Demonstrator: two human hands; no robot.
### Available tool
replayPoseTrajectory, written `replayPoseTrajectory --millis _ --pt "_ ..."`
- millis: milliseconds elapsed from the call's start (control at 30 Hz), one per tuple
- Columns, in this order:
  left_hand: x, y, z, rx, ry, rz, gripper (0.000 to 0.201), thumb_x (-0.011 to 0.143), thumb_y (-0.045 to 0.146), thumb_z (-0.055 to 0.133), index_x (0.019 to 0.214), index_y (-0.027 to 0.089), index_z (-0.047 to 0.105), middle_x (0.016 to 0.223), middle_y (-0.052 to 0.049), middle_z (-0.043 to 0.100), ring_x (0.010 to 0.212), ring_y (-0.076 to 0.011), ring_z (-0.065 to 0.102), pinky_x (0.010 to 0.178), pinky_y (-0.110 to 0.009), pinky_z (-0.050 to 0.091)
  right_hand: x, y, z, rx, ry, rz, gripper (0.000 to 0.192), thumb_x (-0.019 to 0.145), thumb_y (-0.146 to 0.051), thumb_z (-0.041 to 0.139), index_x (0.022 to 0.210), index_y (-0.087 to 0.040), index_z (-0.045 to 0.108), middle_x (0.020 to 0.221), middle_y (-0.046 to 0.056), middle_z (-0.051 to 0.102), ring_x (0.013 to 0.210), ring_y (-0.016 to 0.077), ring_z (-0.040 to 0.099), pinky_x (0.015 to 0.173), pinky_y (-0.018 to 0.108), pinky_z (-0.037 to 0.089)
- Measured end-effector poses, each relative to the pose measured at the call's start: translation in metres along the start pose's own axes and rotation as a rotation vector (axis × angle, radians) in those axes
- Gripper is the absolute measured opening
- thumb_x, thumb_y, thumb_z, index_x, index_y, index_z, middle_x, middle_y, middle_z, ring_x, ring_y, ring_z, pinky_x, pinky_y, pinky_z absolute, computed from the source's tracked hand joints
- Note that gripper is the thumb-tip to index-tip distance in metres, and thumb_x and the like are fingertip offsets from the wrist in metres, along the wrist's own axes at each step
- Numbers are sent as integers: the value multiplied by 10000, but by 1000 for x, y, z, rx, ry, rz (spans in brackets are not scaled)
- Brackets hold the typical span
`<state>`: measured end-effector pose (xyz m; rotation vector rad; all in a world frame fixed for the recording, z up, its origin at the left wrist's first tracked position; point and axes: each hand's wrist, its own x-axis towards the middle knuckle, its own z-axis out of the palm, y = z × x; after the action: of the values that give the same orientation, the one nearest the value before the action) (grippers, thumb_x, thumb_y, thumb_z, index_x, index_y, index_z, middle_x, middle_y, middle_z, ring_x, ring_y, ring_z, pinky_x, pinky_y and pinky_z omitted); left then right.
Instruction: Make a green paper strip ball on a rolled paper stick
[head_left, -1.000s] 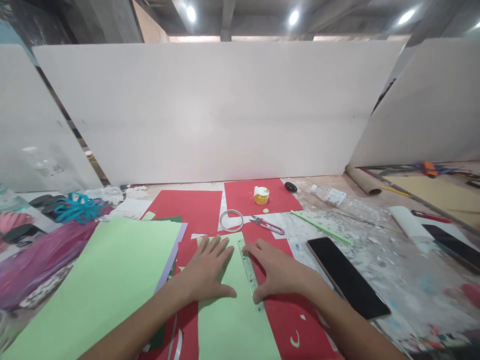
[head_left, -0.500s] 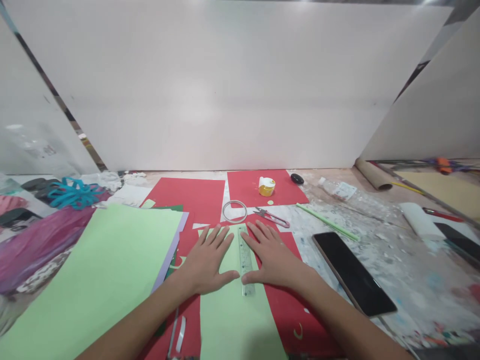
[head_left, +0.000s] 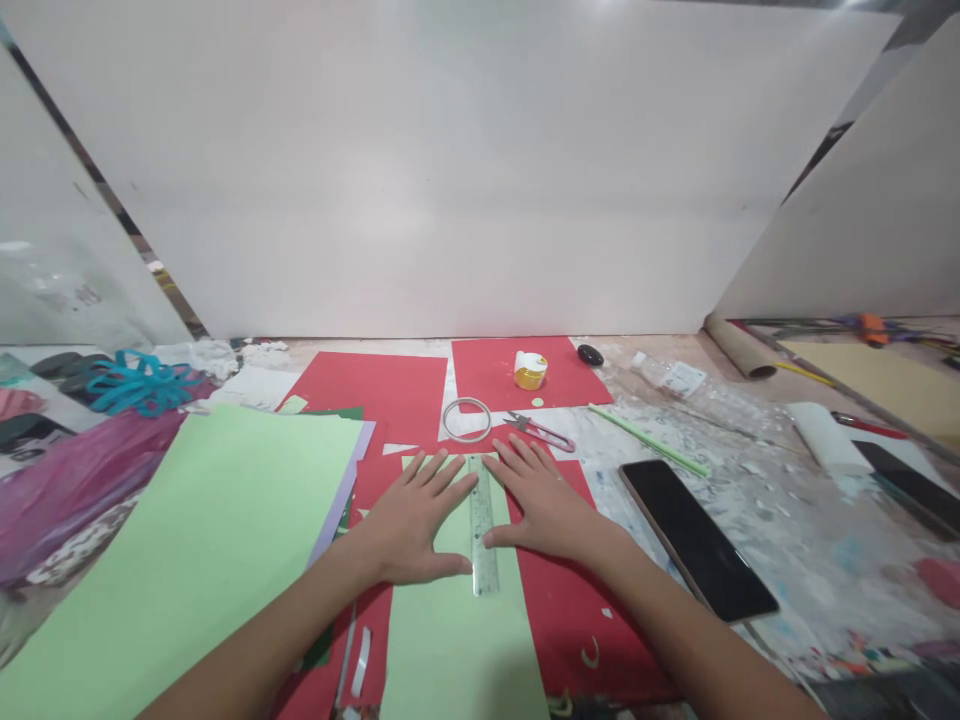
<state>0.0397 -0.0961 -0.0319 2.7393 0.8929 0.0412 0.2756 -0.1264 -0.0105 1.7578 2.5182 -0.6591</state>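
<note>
Flanking ruler [head_left: 484,570] with left hand [head_left: 416,522] and right hand [head_left: 546,508], fingers spread wide, likely to steady it on green paper [head_left: 454,640].

Beyond the fingers [head_left: 456,491], a broad white panel [head_left: 525,220] rises along the back of the table [head_left: 795,550], a soft glare [head_left: 386,205] on it above and slightly left of them. Far left of the fingers, a dark gap [head_left: 97,180] parts it from another pale panel [head_left: 37,170]; far right stands a greyer panel [head_left: 885,230]. Grey and blue smears mark the tabletop rightward.
</note>
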Motion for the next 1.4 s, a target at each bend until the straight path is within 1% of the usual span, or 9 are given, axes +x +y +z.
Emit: replayPoseTrajectory --millis 333,400,533,767,933,1067,1200,1300,1400 --pt "-2 5 -1 -13 14 -14 825 845 741 418 1512 275 278 1593 -91 206 1456 -370 161 1156 -579 164 5 14 19 -39 84 35 1110 698 -814 520 1536 -134 256 1612 156 100 1479 339 -5 1172 542 112" --pt "-3 4 -4 -31 -18 -8 846 839 754 410 1520 274 257 1599 -87 181 1461 -372 133 1158 -578 154 5 17 17 -64 125 46 987 767 -748 514 1521 -145 308 1602 156 177 1476 346 60 1163 545 153" --pt "-3 4 -12 -68 -103 13 872 831 782 373 1530 284 216 1604 -80 134 1466 -367 95 1162 -576 139 1 28 9 -117 265 29 542 892 -515 511 1349 -228 558 1494 142 413 1428 352 234 1126 563 224" --pt "-6 14 -17 -63 -140 -20 876 830 796 335 1520 260 264 1601 -100 154 1462 -387 99 1148 -592 170 4 31 -4 -13 289 -114 265 891 -341 577 1087 -186 665 1187 127 603 1189 283 503 1014 452 396" --pt "-6 26 -12 7 -43 -39 728 890 715 330 1459 261 362 1561 -89 301 1433 -374 228 1133 -570 216 6 24 -1 7 331 -137 213 927 -285 507 1023 -186 669 1061 107 617 1042 246 551 912 412 437" --pt "4 36 -16 86 17 -87 661 846 701 451 1307 229 497 1433 -107 462 1328 -359 384 1064 -527 327 6 21 3 49 362 -165 198 914 -265 513 992 -177 672 1023 105 621 1005 242 556 882 395 439" --pt "12 37 -14 107 -30 -93 807 795 742 477 1426 246 388 1434 -123 452 1295 -369 406 1043 -543 330 8 20 4 86 369 -163 203 887 -282 554 1005 -172 677 1047 117 635 1026 257 554 912 421 425" --pt "11 35 -5 78 -61 -106 889 837 782 318 1528 234 211 1572 -126 258 1428 -398 199 1108 -616 178 9 19 3 291 462 -143 237 918 -314 493 996 -181 674 1091 116 648 1094 256 549 993 448 394" --pt "7 34 6 44 -34 -131 882 863 776 225 1549 230 131 1603 -102 170 1460 -388 106 1132 -632 84 10 17 -3 871 517 -8 332 963 -401 379 1036 -208 640 1182 109 624 1138 239 564 969 433 458"
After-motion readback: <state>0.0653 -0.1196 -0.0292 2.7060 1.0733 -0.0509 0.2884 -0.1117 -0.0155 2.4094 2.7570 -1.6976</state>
